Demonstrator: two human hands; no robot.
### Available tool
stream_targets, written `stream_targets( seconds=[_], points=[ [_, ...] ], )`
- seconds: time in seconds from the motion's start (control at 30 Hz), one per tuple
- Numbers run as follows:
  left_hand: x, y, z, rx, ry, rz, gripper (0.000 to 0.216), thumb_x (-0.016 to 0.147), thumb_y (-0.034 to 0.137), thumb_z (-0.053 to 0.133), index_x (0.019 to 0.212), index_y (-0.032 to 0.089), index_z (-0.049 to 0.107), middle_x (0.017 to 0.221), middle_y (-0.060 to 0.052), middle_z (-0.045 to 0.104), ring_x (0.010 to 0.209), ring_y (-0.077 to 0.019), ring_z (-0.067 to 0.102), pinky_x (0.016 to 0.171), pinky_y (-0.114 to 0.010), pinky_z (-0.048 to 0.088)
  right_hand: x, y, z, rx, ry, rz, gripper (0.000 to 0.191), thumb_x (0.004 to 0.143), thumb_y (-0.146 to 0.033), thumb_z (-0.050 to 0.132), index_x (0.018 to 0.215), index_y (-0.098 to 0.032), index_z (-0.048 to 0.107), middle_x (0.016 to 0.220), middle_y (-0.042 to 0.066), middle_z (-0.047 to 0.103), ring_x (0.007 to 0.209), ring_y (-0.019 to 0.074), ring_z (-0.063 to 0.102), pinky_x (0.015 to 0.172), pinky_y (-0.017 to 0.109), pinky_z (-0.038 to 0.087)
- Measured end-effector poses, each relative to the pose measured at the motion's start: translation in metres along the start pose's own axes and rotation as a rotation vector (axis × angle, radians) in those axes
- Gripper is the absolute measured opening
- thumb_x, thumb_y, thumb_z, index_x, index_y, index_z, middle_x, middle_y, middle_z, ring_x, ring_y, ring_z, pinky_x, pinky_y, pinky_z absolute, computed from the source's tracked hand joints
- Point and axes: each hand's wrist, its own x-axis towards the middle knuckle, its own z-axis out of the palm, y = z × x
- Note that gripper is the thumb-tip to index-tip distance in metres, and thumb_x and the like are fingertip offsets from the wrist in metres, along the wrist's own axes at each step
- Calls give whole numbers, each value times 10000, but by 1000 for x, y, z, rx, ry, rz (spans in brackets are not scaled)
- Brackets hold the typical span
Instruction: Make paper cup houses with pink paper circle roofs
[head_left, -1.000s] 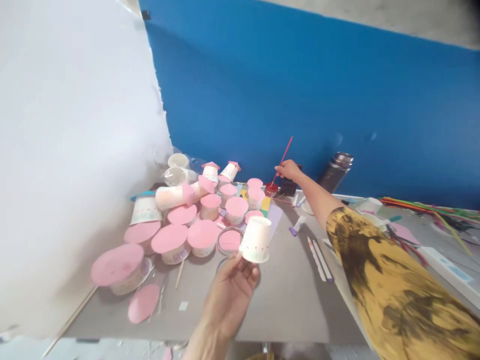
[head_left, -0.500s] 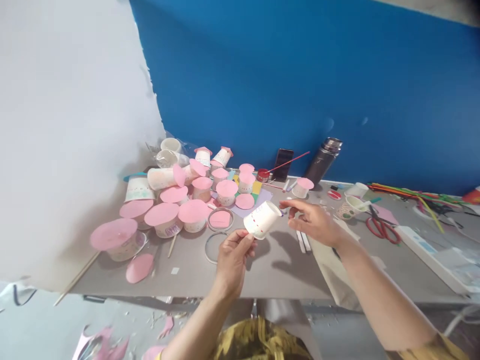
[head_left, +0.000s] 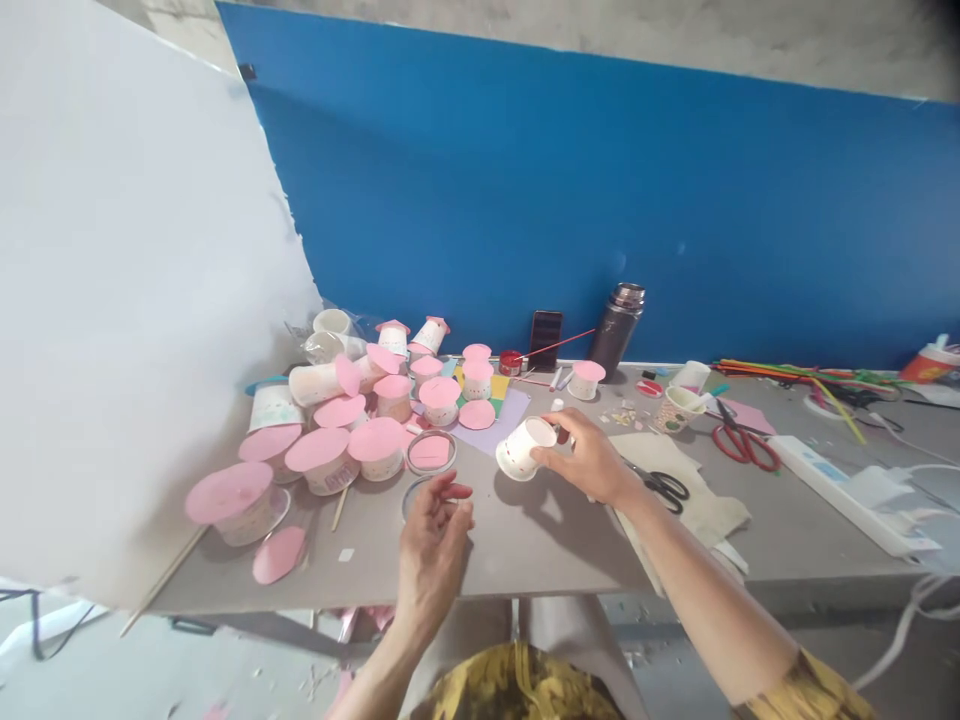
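Observation:
A white paper cup [head_left: 527, 447] with small red marks round its side is held by my right hand [head_left: 589, 455]. The cup is tilted, with its wide rim toward the table and its bottom up. My left hand [head_left: 436, 530] holds nothing, its fingers apart and slightly curled, to the left of the cup. Beside that hand lie a silver ring [head_left: 430, 453] and a second ring [head_left: 411, 498], partly hidden by my fingers. To the left stands a group of paper cups topped with pink paper discs, such as one large pink disc [head_left: 229, 491].
Black-handled scissors [head_left: 666, 487] lie on a beige cloth [head_left: 694, 515] at right. Beyond are red-handled scissors [head_left: 742, 447], a white power strip [head_left: 840, 490] and a patterned cup [head_left: 677, 408]. A dark flask [head_left: 616, 330] and a phone [head_left: 545, 340] lean near the blue wall [head_left: 465, 200].
The white paper cup has passed from my left hand to my right. My left hand has let go and drawn back left. The view has tilted up and turned slightly to the right.

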Motion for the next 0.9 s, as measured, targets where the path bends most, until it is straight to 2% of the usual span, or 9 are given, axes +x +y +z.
stream_targets(
  seconds=[0.13,0.23,0.3,0.33,0.4,0.47,0.57,0.7,0.9],
  points=[
    [-5,4,-19,105,131,134,282,727,26,791,927,225,789,916,-42,730,782,-146,610,757,-185,490,9,2,23,-109,-34,9,386,821,-396,726,1169,-237,678,1148,84,669,976,246,651,879,384,520],
    [-6,2,-26,78,117,149,271,717,-17,773,815,235,785,916,-44,715,870,-176,604,807,-179,485,10,1,30,-123,-49,2,506,762,-386,802,1228,-240,670,1220,107,664,1097,298,644,958,432,506],
    [-5,-3,-29,89,95,150,261,729,-4,766,804,246,783,915,-49,705,937,-197,605,859,-191,483,0,2,21,-131,-14,-13,638,733,-405,838,1319,-262,631,1280,117,655,1114,311,641,960,449,513],
    [-5,-5,-30,120,84,156,246,744,15,760,800,254,781,904,-47,698,937,-202,601,878,-201,482,-8,3,13,-126,33,-20,662,745,-420,832,1352,-273,611,1285,115,659,1074,300,654,929,442,531],
    [-6,-10,-30,197,57,166,213,779,58,741,789,268,778,869,-43,684,897,-207,592,886,-218,478,-35,9,-5,-69,185,-12,518,856,-439,732,1338,-285,620,1221,91,699,886,237,685,775,377,570],
    [-7,-14,-30,244,21,166,202,800,79,722,776,272,775,813,-38,670,829,-205,586,855,-223,471,-70,16,-18,1,391,35,299,920,-453,664,1134,-249,705,1007,66,759,779,217,709,671,322,571],
    [-10,-18,-30,290,-22,196,210,803,75,703,791,270,778,768,-34,677,740,-196,591,803,-231,455,-121,24,-18,-22,615,64,222,948,-438,645,911,-233,722,689,21,741,615,206,719,575,273,555],
    [-10,-23,-33,444,-38,331,169,813,122,689,848,269,764,755,-29,712,662,-190,615,732,-251,450,-153,31,10,-43,481,-75,154,958,-352,637,880,-246,717,606,-11,727,479,171,689,495,230,535],
    [-6,-32,-40,778,-126,605,248,980,216,458,1006,225,705,775,-25,748,648,-178,691,660,-265,493,-141,36,40,-77,347,-205,150,1000,-282,575,913,-231,686,715,23,759,582,168,733,586,234,546]
  ],
)
